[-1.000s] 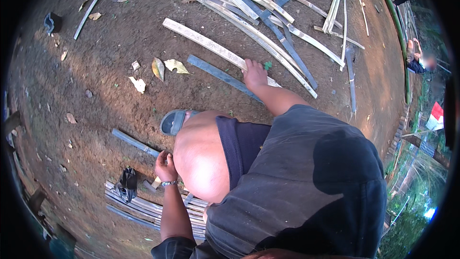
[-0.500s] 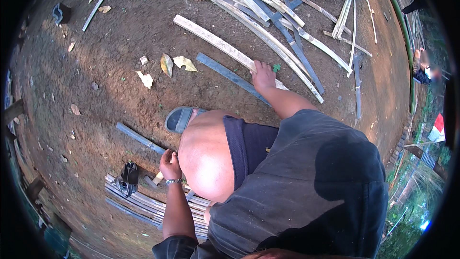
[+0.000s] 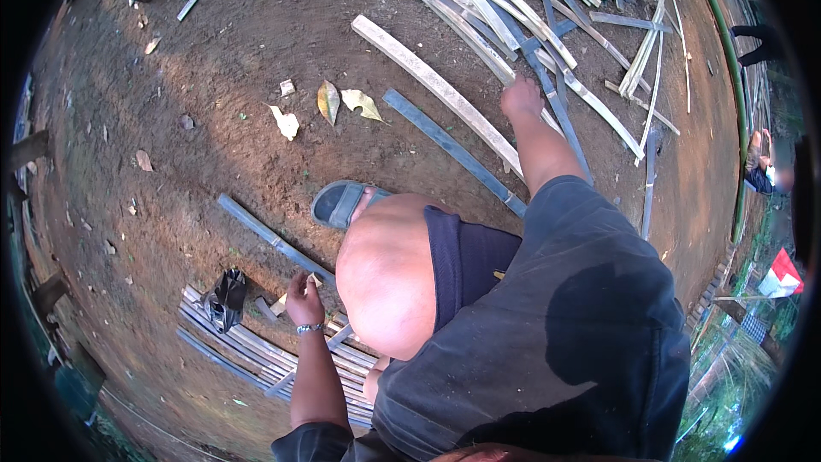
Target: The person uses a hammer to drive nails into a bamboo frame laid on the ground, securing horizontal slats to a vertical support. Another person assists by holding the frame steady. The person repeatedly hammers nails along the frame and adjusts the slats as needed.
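My right hand (image 3: pixel 522 101) is stretched out to the far side, its fingers curled over a long pale bamboo slat (image 3: pixel 475 46) at the near edge of a heap. Between that slat and my foot lie a wider pale slat (image 3: pixel 432 85) and a dark bamboo slat (image 3: pixel 453 150), both untouched. Beside my bent knee, my left hand (image 3: pixel 304 301) is closed, with a small pale bit showing at the fingertips; what it is cannot be made out. Just beyond it, another dark slat (image 3: pixel 272 239) rests on the soil.
A heap of bamboo slats (image 3: pixel 547 34) spreads across the far side. Several slats (image 3: pixel 248 352) lie in a row near my left forearm, with a black plastic bag (image 3: pixel 225 301) by them. A green pole (image 3: pixel 731 111) borders the right. Another person (image 3: pixel 758 162) is beyond it.
My right hand has left the wider pale slat and moved farther out and right to a slat of the heap. My left hand stays near the knee, fingers slightly raised. The view has shifted.
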The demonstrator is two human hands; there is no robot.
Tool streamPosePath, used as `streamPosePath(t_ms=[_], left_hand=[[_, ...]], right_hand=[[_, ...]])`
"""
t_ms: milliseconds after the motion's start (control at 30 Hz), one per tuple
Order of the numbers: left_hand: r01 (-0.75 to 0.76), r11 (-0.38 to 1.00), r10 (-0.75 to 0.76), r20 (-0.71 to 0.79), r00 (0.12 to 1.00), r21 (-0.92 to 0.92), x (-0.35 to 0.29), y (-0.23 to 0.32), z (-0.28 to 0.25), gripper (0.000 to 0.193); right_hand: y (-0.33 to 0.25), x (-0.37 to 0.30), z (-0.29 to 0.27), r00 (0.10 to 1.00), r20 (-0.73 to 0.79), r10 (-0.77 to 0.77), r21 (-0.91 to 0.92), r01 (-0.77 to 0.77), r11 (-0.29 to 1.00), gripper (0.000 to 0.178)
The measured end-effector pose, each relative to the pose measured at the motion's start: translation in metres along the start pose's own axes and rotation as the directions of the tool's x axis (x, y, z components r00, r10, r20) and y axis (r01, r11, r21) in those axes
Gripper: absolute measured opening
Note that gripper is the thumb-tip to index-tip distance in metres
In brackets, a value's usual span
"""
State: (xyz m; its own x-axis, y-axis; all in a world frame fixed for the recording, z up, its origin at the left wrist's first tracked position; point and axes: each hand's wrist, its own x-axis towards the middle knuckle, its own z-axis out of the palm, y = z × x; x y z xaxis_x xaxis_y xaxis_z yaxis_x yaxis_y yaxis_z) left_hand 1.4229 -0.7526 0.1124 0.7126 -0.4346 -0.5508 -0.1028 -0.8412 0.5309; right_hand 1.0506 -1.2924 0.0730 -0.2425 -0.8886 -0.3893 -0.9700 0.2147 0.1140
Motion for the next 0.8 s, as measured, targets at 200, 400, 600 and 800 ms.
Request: streamPosePath(t_ms=[200, 400, 600, 800], left_hand=[[0.050, 0.999, -0.050, -0.020, 0.999, 0.021, -0.008, -0.003, -0.004, 0.035], [0.104, 0.994, -0.104, -0.014, 0.994, -0.036, -0.014, 0.027, -0.001, 0.034], [0.084, 0.996, -0.085, -0.042, 0.995, -0.038, -0.014, 0.039, 0.000, 0.033], [0.082, 0.988, -0.096, -0.105, 0.990, -0.127, -0.009, 0.028, 0.012, 0.032]], right_hand=[[-0.008, -0.012, 0.001, 0.996, -0.067, -0.058, -0.088, 0.052, 0.995, 0.035], [-0.005, -0.018, 0.005, 0.945, -0.130, -0.301, -0.232, 0.266, 0.936, 0.031], [-0.052, -0.041, -0.014, 0.817, -0.277, -0.505, 0.002, 0.526, 0.851, 0.035], [-0.176, -0.098, -0.077, 0.653, -0.150, -0.743, 0.241, 0.753, 0.613, 0.044]])
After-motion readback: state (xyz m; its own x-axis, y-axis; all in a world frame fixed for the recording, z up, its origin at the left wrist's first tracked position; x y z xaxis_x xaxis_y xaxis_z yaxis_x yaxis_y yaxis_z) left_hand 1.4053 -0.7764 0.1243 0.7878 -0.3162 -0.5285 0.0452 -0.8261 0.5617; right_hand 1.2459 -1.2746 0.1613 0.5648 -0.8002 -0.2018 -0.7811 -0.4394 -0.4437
